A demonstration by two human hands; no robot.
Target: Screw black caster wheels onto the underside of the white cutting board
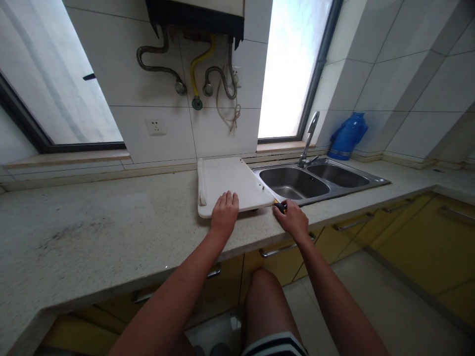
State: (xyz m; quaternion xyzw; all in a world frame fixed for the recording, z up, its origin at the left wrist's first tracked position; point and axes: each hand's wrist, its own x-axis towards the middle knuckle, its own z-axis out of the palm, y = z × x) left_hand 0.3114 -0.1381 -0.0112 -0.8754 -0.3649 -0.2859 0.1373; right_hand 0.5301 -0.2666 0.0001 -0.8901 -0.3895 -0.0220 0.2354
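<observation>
A flat white panel (pixel 230 180) with rounded corners lies on the countertop, beside the sink and partly over its left rim. Along its left side runs a strip, and a small peg (pixel 263 188) and a few dark holes show near its right edge. My left hand (pixel 225 210) rests flat on the panel's front edge, fingers stretched out. At the front right corner my right hand (pixel 293 217) is closed around a screwdriver-like tool (pixel 281 207) with a black and yellow handle. Its thin shaft points up and left along the panel edge; the tip is unclear.
A double steel sink (pixel 330 197) with a tall faucet (pixel 309 138) is at the right, a blue jug-shaped container (pixel 348 137) behind it. Hoses (pixel 202 54) hang from a wall heater (pixel 196 12). Yellow drawers (pixel 274 262) with metal handles sit under the countertop (pixel 111 217).
</observation>
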